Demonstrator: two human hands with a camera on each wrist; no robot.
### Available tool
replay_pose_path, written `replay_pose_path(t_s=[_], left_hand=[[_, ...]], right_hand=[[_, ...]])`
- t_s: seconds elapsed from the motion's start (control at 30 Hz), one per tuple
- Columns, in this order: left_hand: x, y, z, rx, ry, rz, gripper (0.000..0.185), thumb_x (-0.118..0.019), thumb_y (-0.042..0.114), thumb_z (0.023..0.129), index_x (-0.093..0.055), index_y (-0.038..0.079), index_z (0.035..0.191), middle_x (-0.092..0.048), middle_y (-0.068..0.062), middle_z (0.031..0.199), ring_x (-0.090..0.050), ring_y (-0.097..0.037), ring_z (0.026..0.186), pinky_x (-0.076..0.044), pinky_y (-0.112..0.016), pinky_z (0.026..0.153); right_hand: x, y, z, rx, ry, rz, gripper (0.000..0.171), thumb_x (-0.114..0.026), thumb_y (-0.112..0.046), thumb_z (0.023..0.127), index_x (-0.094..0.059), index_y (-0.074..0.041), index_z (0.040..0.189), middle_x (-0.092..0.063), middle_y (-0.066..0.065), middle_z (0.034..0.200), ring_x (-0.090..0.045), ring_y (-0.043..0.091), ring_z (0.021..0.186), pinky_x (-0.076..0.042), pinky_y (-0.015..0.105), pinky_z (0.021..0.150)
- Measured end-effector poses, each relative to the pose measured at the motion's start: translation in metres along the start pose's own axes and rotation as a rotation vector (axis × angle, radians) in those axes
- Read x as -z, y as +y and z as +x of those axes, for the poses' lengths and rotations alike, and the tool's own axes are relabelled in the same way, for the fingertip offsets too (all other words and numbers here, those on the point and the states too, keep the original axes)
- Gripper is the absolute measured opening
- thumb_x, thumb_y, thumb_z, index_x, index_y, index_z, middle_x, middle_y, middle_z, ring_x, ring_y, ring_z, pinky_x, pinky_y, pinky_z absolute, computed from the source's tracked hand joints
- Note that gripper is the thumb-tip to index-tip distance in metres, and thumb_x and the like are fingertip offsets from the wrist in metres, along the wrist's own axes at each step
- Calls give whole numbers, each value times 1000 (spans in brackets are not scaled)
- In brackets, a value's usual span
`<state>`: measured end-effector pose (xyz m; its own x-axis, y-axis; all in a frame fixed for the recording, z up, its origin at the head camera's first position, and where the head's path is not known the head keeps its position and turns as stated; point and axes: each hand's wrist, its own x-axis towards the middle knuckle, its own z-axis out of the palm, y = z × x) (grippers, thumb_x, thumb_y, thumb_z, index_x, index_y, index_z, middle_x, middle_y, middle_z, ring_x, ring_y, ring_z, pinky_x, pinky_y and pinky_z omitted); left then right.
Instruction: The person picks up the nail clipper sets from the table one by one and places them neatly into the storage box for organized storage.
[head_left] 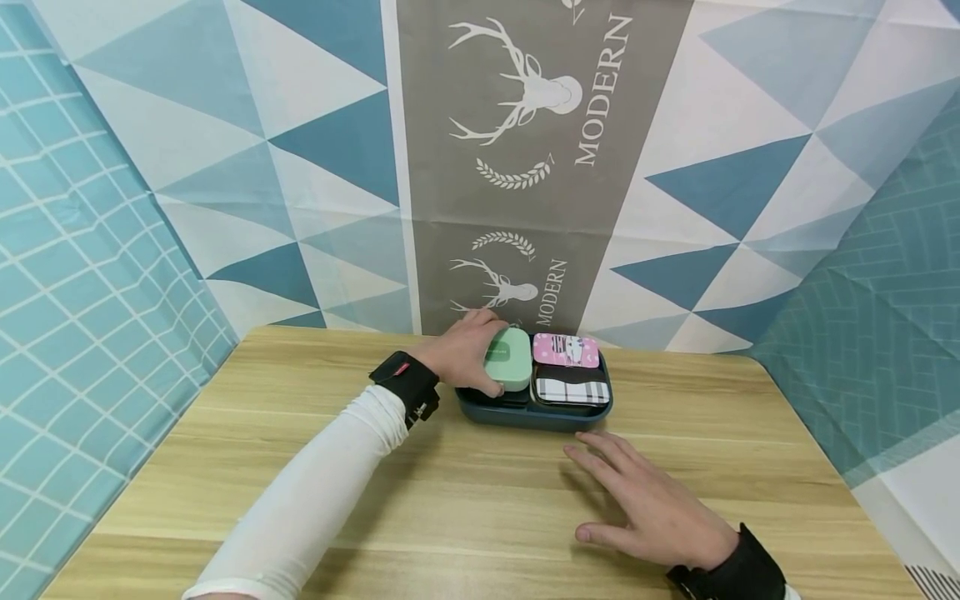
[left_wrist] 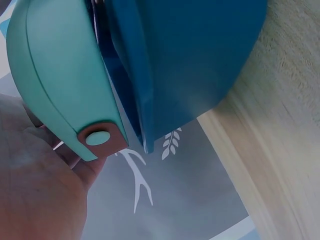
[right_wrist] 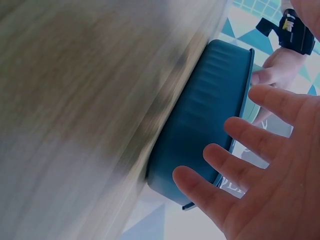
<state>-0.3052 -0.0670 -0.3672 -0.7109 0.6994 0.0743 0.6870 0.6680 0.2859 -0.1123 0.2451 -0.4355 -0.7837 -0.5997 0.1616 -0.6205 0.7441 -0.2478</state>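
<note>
Mint case (head_left: 508,358) is being gripped by the left hand (head_left: 463,350) over the blue tray (head_left: 525,414), placing or lifting; right hand (head_left: 651,500) is hovering open nearby, fingers spread.

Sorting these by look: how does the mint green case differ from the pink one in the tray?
The mint green case is plain; the pink case is patterned. The left hand grips the green case; nothing touches the pink one. The green case sits at the blue tray's left, the pink one at its right rear. Both are small with rounded corners.
</note>
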Motion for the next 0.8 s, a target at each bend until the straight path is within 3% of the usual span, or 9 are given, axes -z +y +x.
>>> replay_pose_path(t_s=[0.8], left_hand=[[-13, -6, 4, 7, 3, -12, 106, -87, 45, 70, -46, -2, 156, -49, -10, 142, -43, -26, 126, -43, -41, 107]], right_hand=[[0, -1, 0, -1, -7, -4, 88, -71, -68, 92, -43, -26, 164, -38, 3, 166, -40, 28, 150, -49, 53, 111]])
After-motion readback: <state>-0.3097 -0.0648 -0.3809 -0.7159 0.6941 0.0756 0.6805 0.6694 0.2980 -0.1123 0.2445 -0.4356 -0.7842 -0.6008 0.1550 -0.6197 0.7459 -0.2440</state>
